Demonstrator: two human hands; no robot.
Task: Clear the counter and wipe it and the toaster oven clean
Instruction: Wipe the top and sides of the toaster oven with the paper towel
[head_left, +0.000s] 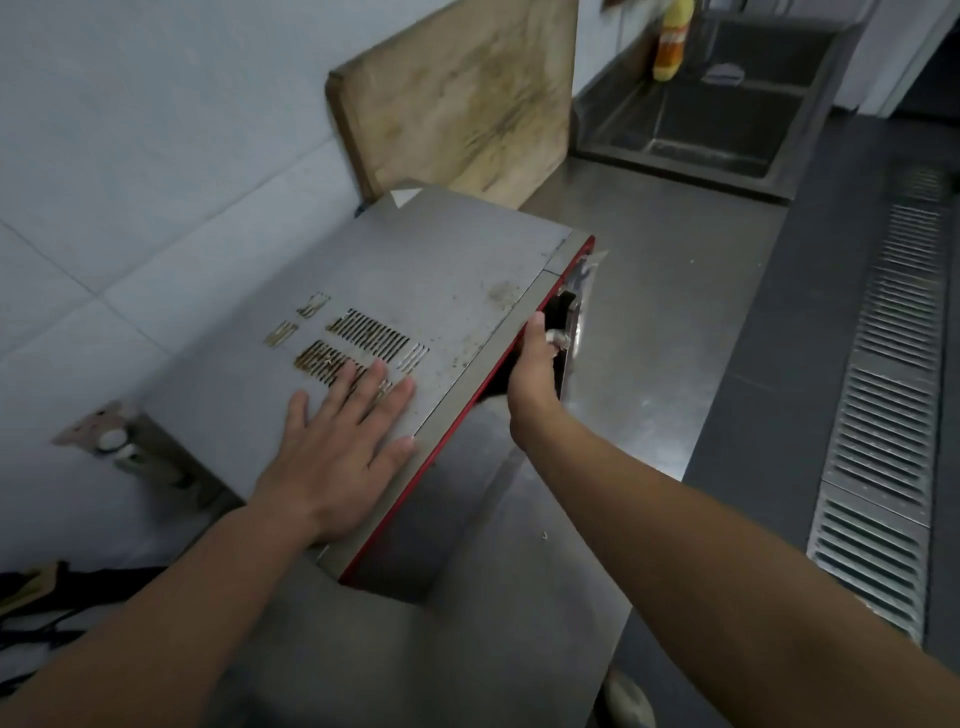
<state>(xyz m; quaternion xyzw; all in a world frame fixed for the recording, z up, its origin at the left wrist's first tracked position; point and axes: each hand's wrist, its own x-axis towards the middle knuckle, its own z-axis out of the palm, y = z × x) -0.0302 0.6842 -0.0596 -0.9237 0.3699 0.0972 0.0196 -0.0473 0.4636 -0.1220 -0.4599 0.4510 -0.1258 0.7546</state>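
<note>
A grey toaster oven (447, 270) with red front trim stands on the steel counter (654, 322) against the tiled wall. Its top is stained and has rusty vent slots. My left hand (337, 441) lies flat on the top near the vents, fingers spread. My right hand (535, 374) is at the oven's front, fingers curled around the black door handle (563, 306). The door looks slightly ajar; the front face is hidden from this angle.
A worn wooden cutting board (467, 98) leans on the wall behind the oven. A steel sink (717, 109) lies beyond, with a yellow bottle (672, 41) beside it. A floor drain grate (883, 395) runs along the right. Dark cables (36, 608) lie at lower left.
</note>
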